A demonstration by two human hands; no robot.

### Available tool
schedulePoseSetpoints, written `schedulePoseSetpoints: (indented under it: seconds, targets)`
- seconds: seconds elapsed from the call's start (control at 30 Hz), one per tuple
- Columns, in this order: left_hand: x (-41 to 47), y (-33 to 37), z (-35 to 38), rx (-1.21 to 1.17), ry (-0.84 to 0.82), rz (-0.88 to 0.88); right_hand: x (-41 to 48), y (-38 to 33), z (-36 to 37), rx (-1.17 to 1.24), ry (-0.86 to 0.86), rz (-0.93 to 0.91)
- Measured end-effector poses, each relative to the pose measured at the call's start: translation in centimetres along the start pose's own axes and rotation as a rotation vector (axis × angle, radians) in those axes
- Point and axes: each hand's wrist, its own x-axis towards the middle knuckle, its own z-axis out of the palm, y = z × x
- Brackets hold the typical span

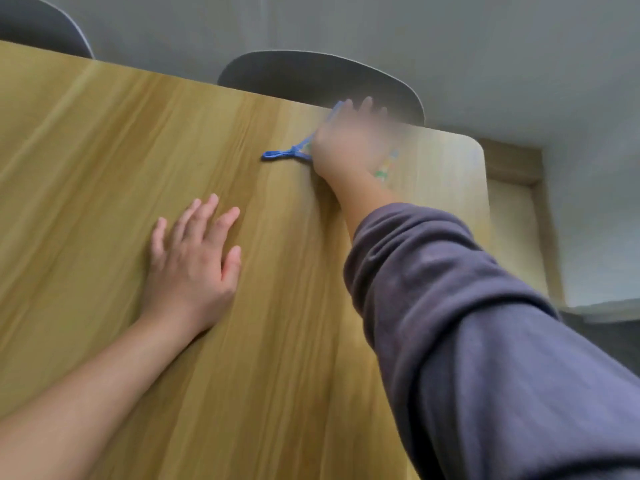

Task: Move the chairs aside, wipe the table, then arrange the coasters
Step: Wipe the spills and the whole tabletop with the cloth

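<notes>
My right hand (346, 140) is stretched out to the far right part of the wooden table (104, 150), blurred by motion. It presses flat on a cleaning cloth (386, 166) with a blue edge; the cloth's blue loop (277, 154) trails out to the left of the hand. Most of the cloth is hidden beneath the hand or smeared by blur. My left hand (194, 258) rests palm down on the table's middle, fingers straight and spread, holding nothing. No coasters are in view.
Two dark grey chair backs stand past the table's far edge, one chair (311, 77) right behind the cloth and another chair (38, 26) at the top left. The table's rounded corner (474, 143) lies just right of my right hand. Grey floor beyond.
</notes>
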Motion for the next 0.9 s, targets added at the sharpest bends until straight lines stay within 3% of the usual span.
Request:
schedulePoseSetpoints:
  seconds: [0.13, 0.23, 0.3, 0.63, 0.8, 0.9]
  targets:
    - [0.1, 0.0, -0.1, 0.011, 0.026, 0.005, -2.7, -5.8, 1.1, -0.004, -0.048, -0.371]
    - [0.1, 0.0, -0.1, 0.014, 0.019, 0.002, -3.7, -5.2, 1.0, -0.014, -0.093, -0.576]
    - [0.1, 0.0, -0.2, 0.015, 0.017, 0.001, -3.7, -3.2, 0.7, -0.015, -0.095, -0.616]
    - [0.0, 0.1, -0.1, 0.003, 0.008, 0.000, -1.7, 14.8, -2.8, -0.072, -0.042, -0.022]
    - [0.1, 0.1, 0.1, -0.013, 0.021, 0.001, -4.2, 12.0, -2.0, -0.055, -0.021, 0.144]
    - [0.2, 0.0, 0.2, -0.043, 0.028, 0.008, -7.2, 6.2, -0.7, -0.037, -0.031, -0.055]
